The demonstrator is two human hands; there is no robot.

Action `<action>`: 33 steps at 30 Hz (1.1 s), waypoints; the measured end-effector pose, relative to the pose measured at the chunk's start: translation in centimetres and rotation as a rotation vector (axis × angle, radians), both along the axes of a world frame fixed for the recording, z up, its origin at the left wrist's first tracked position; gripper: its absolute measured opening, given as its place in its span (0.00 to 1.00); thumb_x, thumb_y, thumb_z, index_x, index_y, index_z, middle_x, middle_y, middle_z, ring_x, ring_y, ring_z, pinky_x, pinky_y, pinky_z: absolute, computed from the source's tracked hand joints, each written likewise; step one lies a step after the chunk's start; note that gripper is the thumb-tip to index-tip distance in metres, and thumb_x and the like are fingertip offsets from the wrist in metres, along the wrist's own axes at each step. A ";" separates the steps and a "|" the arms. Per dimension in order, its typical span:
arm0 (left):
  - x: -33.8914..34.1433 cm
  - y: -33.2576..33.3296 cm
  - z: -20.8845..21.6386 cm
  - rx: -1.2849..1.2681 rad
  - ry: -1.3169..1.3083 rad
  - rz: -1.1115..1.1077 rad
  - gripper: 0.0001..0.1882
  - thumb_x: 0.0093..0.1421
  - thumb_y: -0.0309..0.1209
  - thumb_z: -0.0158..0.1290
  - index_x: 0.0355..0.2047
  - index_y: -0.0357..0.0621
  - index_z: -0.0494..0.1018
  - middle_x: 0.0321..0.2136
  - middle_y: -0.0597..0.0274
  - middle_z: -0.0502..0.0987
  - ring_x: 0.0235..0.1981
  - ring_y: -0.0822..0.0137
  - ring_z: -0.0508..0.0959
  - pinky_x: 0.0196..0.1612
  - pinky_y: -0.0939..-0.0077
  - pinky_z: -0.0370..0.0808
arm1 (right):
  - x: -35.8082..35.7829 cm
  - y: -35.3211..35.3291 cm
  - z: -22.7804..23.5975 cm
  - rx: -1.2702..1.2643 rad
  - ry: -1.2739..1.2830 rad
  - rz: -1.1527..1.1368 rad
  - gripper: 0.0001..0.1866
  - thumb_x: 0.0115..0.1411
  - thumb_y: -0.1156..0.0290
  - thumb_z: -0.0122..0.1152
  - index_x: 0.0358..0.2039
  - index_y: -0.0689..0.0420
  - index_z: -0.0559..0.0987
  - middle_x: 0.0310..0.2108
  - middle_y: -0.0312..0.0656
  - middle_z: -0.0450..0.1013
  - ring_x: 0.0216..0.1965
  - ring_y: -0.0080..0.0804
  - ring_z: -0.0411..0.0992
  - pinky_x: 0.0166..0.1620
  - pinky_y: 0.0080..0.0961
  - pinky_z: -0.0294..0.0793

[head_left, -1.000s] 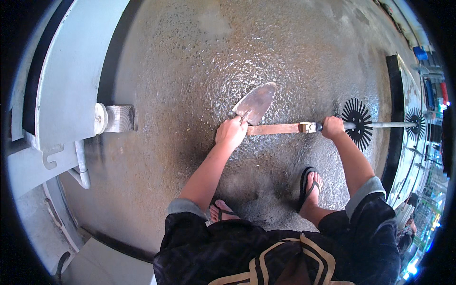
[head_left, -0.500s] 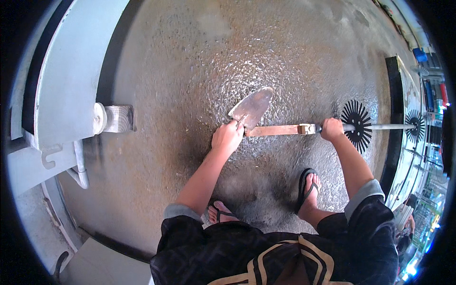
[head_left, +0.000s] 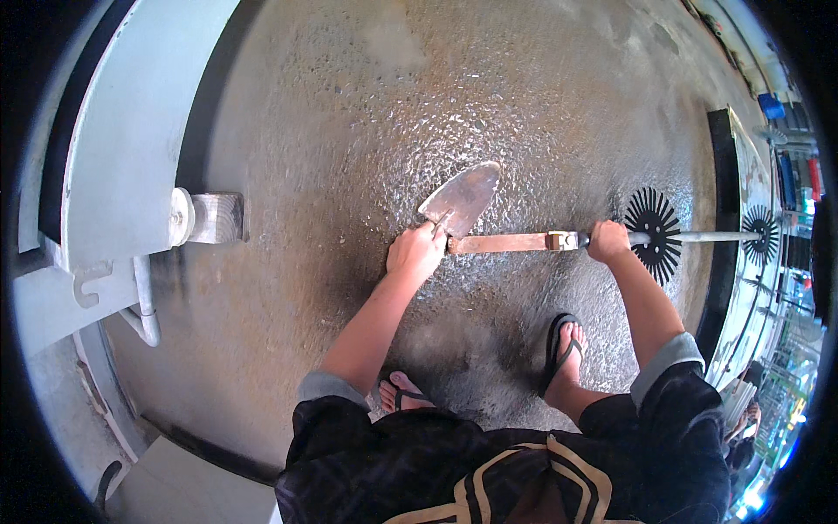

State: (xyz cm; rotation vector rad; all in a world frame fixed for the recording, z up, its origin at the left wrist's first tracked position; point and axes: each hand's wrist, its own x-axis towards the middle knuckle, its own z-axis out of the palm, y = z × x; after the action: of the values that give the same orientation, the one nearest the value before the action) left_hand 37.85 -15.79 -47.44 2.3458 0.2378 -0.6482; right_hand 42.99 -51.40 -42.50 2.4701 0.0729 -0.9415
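At mid-frame, the left hand [head_left: 415,253] has its fingers wrapped round a trowel [head_left: 465,199], its handle hidden by the fist. Right of centre, the right hand's [head_left: 608,241] fingers clamp a brown bar's [head_left: 504,244] dark grip, mostly covered. Whether the bar's left end touches the left hand, I cannot tell.

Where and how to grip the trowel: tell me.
Grip the trowel at its neck end, where the left hand closes, probably from the near side: the broad blade points forward and right, and its thin neck runs back into that hand.
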 end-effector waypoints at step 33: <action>0.7 -0.5 -0.4 -0.039 -0.083 0.009 0.17 0.58 0.43 0.44 0.32 0.42 0.73 0.27 0.41 0.75 0.33 0.42 0.75 0.37 0.51 0.71 | 0.0 -0.1 0.0 0.016 -0.028 0.024 0.13 0.50 0.68 0.50 0.33 0.57 0.79 0.34 0.47 0.76 0.38 0.40 0.76 0.46 0.35 0.71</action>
State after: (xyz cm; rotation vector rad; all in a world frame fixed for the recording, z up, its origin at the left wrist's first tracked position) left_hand 38.53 -16.28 -47.88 2.3266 0.1967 -0.5456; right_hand 42.99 -51.54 -42.53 2.4912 0.1003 -0.8996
